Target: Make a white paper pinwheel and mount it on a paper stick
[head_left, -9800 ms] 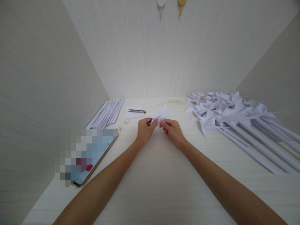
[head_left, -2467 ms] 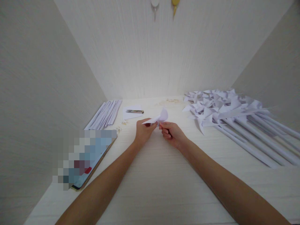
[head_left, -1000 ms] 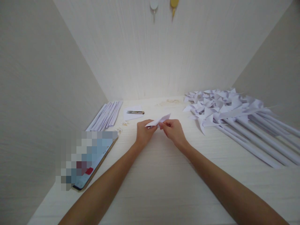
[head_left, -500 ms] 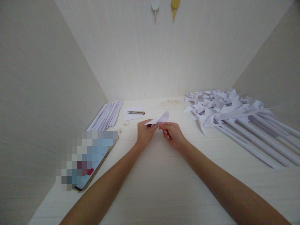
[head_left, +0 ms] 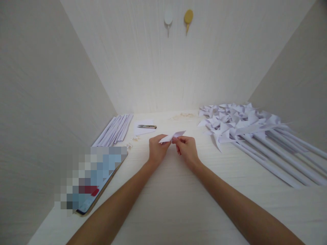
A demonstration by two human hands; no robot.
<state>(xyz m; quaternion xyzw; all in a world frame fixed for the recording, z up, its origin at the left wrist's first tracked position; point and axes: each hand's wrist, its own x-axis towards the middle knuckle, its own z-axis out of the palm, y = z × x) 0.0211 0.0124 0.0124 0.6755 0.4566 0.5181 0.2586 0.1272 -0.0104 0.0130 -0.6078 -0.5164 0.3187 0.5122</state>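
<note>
A small white paper piece with curled, pointed ends (head_left: 170, 136) is held between both hands above the middle of the table. My left hand (head_left: 157, 148) pinches its left side, thumb toward the front. On its right, my right hand (head_left: 186, 147) grips the paper near its centre with thumb and fingertips. Fingers cover part of the paper, so its full shape is hidden. Beyond the left hand, thread snips (head_left: 147, 127) lie on white paper sheets (head_left: 137, 131).
Rolled paper sticks (head_left: 113, 131) lie at the back left, behind a phone (head_left: 98, 187) with a blurred screen. Paper pinwheels on sticks (head_left: 230, 127) are heaped at the right. Small bits (head_left: 187, 115) lie near the back wall, where white (head_left: 168, 17) and yellow (head_left: 188, 16) hooks hang.
The paper has tilted flatter in my hands, its upright right point now lower. My right hand has turned slightly. The whole view has shifted, with the wall hooks lower in it.
</note>
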